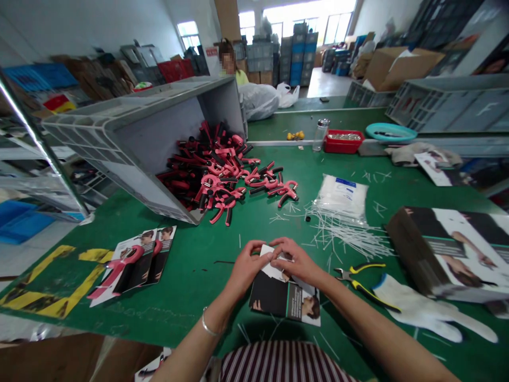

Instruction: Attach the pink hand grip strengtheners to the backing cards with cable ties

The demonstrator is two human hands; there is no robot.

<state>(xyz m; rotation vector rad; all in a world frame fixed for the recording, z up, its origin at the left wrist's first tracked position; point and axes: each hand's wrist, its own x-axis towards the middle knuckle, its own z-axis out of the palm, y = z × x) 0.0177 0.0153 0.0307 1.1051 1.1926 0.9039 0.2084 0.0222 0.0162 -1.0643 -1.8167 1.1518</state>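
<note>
I've got both hands on the feed. My left grip (pixel 246 267) and right grip (pixel 296 260) are closed, with the fingers curled and meeting over a glossy printed card (pixel 284 300), pinching its white upper edge between them. The card's lower part, black and white, lies flat on the green tabletop (pixel 191 313) just below my palms. A thin silver bangle (pixel 207 324) circles the left wrist.

Out to the right, yellow-and-black pliers (pixel 358 281) sit near the right forearm, just beside a white knit glove (pixel 429 313). Thin white plastic ties (pixel 342 231) are strewn across the mat, fanning out from a clear bag (pixel 341 199) packed with more white ties. Further right, there's a thick stack of printed cards (pixel 437 249).

Over on the left, two cards (pixel 131 262) carry pink-and-black hand trainers. Straight ahead, a heap of those trainers (pixel 226 172), all rubbery handles and curved pink heads, spills from a grey plastic crate (pixel 139 138) tipped on its side.

At the far edge, I can see a red tray (pixel 344 141), a glass jar (pixel 320 135) and a teal dish (pixel 385 131). A co-worker (pixel 241 78) in a yellow top stands beyond the crate.
</note>
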